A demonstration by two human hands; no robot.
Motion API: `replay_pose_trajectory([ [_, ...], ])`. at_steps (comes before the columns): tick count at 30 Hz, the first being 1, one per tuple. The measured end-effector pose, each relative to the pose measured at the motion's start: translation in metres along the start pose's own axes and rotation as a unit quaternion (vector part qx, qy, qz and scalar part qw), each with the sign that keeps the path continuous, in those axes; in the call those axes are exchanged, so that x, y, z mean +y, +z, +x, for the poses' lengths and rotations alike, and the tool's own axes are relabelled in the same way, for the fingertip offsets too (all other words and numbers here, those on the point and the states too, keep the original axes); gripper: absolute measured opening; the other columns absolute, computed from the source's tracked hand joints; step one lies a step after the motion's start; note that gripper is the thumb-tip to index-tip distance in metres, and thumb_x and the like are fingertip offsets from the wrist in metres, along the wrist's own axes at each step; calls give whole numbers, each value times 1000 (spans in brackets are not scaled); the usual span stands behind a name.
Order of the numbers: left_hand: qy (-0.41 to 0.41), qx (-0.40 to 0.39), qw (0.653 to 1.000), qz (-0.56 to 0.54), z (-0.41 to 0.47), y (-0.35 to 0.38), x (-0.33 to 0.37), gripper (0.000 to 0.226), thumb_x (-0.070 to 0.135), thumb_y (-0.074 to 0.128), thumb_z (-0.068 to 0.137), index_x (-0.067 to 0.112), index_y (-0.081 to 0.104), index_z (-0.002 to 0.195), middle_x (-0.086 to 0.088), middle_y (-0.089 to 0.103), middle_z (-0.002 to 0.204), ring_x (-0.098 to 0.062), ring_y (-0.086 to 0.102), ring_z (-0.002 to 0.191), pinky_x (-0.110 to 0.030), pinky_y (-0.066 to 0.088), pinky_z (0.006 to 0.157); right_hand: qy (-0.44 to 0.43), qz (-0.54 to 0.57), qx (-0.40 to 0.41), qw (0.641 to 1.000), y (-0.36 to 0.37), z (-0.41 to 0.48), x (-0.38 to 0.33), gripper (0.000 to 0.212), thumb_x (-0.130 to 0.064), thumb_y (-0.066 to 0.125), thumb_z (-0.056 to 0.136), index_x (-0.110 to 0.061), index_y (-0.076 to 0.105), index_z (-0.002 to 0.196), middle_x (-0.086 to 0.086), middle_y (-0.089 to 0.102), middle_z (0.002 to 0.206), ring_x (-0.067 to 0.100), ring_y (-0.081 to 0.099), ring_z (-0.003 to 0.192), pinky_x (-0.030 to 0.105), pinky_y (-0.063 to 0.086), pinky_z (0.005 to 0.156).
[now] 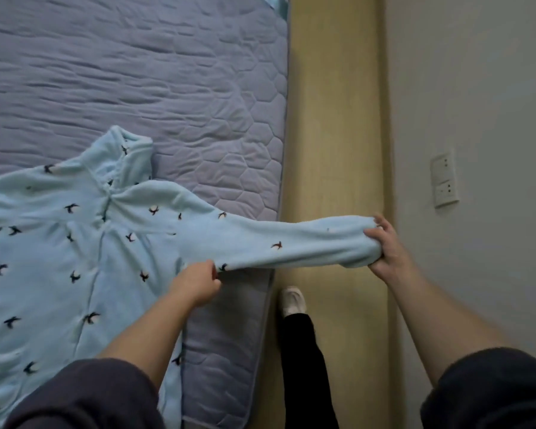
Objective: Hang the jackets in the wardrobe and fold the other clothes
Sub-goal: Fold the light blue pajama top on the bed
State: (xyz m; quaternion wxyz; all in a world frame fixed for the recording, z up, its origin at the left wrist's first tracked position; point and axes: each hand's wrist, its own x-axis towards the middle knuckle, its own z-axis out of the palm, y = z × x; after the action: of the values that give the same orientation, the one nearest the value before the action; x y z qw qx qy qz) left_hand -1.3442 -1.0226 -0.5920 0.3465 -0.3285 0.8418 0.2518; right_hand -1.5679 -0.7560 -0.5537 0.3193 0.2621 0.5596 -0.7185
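A light blue fleece top [56, 261] with small dark bird prints lies spread flat on the bed [155, 75], collar pointing to the far side. Its right sleeve [291, 246] is stretched out level past the bed's edge, over the floor. My right hand [384, 246] grips the sleeve's cuff near the wall. My left hand [198, 286] pinches the lower edge of the same sleeve near the armpit, at the bed's edge.
The bed has a quilted lavender cover. A strip of yellow wooden floor [331, 119] runs between the bed and a grey wall [477, 88] with a white socket plate [444, 179]. My leg in dark trousers and a white shoe [293, 300] stand on that strip.
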Motion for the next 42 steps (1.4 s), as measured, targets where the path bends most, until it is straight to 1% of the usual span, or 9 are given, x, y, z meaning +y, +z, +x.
replay_pose_trajectory([
  [6,-58,-19,998,-9,82,-22,60,24,20,50,88,10,55,109,-15,58,120,-30,54,110,-33,43,89,92,-205,5,974,-47,88,-46,61,19,33,80,-19,55,123,3,56,100,17,54,81,24,49,59],
  [10,-65,-47,994,73,118,-19,85,31,26,44,92,11,48,120,-12,49,128,-30,48,119,-38,41,96,212,-605,-23,767,-68,119,-24,63,10,53,80,-17,45,136,3,52,92,16,49,75,20,39,52],
  [15,-11,58,973,224,151,-26,66,45,14,43,90,16,35,134,-7,38,134,-26,38,124,-39,40,90,157,-692,-96,698,-57,147,25,66,-2,55,83,-14,31,144,16,49,131,31,52,111,26,41,76],
  [20,91,65,931,348,188,-26,56,46,14,41,92,21,31,137,-4,42,137,-22,36,131,-46,24,107,252,-720,-165,625,-55,165,49,99,-6,68,79,-27,3,151,14,27,147,39,44,123,36,51,67],
  [23,101,-6,917,385,200,-32,61,30,15,39,94,24,47,122,1,56,126,-19,51,118,-38,29,102,304,-726,-201,583,-65,166,50,85,-8,75,71,-27,27,139,15,41,134,41,56,108,47,58,69],
  [26,219,58,909,350,201,-43,73,24,12,45,90,20,57,110,-3,58,115,-24,54,111,-33,35,87,267,-729,-135,616,-84,168,40,54,-7,73,70,-19,41,111,15,55,95,31,66,72,39,59,54],
  [29,244,122,920,280,203,-48,86,21,6,50,85,12,56,103,-10,57,106,-30,54,103,-37,37,78,210,-696,-46,685,-99,172,27,56,-6,68,73,-21,40,119,9,50,89,27,62,68,27,51,42],
  [36,114,66,935,329,220,-44,64,38,20,48,89,20,39,126,-1,49,126,-22,45,120,-35,36,90,184,-821,-139,522,-66,191,49,87,-14,65,81,-26,14,150,13,36,145,29,49,121,30,47,85],
  [42,41,44,909,412,234,-78,-5,41,21,50,89,21,37,128,-1,47,132,-19,44,125,-40,32,101,42,-765,-291,574,49,213,107,60,-13,52,86,-15,34,144,10,43,144,28,44,129,32,40,99],
])
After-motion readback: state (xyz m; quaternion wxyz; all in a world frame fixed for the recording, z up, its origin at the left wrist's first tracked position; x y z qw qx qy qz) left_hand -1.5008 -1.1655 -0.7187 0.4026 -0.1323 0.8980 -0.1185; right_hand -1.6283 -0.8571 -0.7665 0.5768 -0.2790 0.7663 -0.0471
